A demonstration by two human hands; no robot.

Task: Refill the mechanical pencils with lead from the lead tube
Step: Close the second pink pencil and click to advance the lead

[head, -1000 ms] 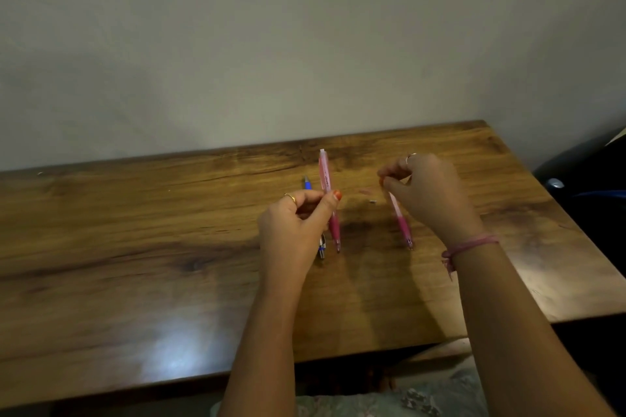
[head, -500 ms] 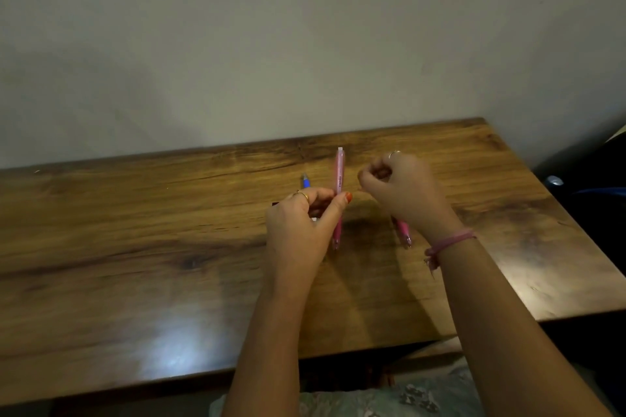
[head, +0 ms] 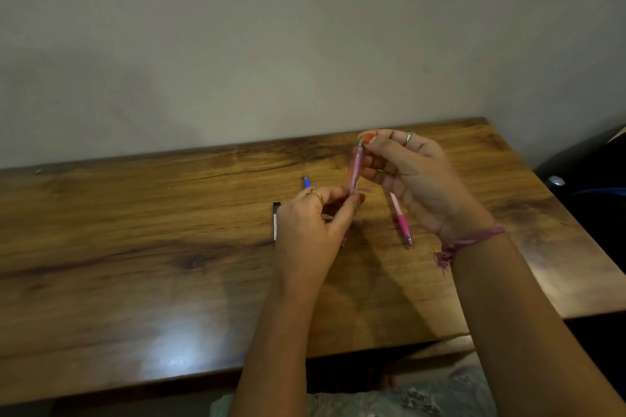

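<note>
left hand: fingers gripping pink pencil upright | right hand: fingers pinching pencil's top end | second pink pencil: flat on worktop

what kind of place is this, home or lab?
Probably a home desk: a wooden table pushed against a plain painted wall, mechanical pencils lying loose on it, and the person's patterned clothing at the table's near edge. No lab gear in view.

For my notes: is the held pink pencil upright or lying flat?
Upright: the pink pencil stands off the table, left hand gripping it.
</note>
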